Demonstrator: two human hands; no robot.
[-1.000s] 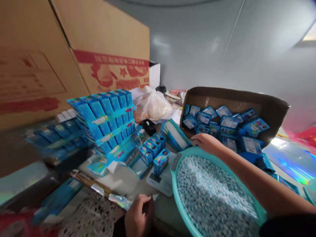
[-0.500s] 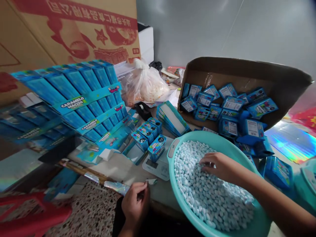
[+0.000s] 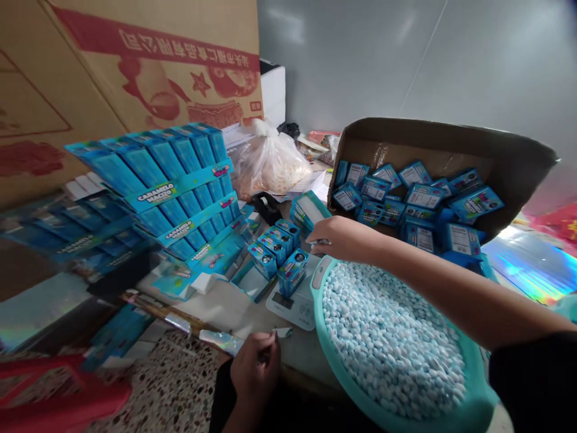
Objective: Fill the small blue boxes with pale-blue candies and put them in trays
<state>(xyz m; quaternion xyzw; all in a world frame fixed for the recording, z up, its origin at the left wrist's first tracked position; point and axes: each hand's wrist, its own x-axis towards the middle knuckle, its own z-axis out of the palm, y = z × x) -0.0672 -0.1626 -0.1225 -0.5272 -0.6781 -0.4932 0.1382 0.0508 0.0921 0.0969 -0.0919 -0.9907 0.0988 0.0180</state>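
My right hand [image 3: 331, 237] is raised above the left rim of a turquoise basin [image 3: 319, 300], its fingers pinched together. A few pale candies show at its fingertips. Small white-and-blue candies [image 3: 383, 337] fill much of the basin. Below that hand, a blue candy box [image 3: 293, 273] stands on a white digital scale [image 3: 295, 310]. My left hand [image 3: 256, 367] rests at the table edge, fingers curled; whatever lies inside them is hidden. A small pale scrap [image 3: 283, 332] lies at its fingertips. More small blue boxes [image 3: 273, 246] with round openings stand in a tray beside the scale.
Stacked display trays of blue boxes [image 3: 166, 192] stand at left before a large carton [image 3: 157, 72]. Behind are a knotted clear bag [image 3: 274, 159] and a black tape dispenser [image 3: 267, 207]. An open cardboard box [image 3: 487, 150] holding several blue boxes is back right.
My right hand has lifted out of the candies and moved left and up, over the basin's rim toward the boxes by the scale. My left hand stays put; the view has shifted slightly.
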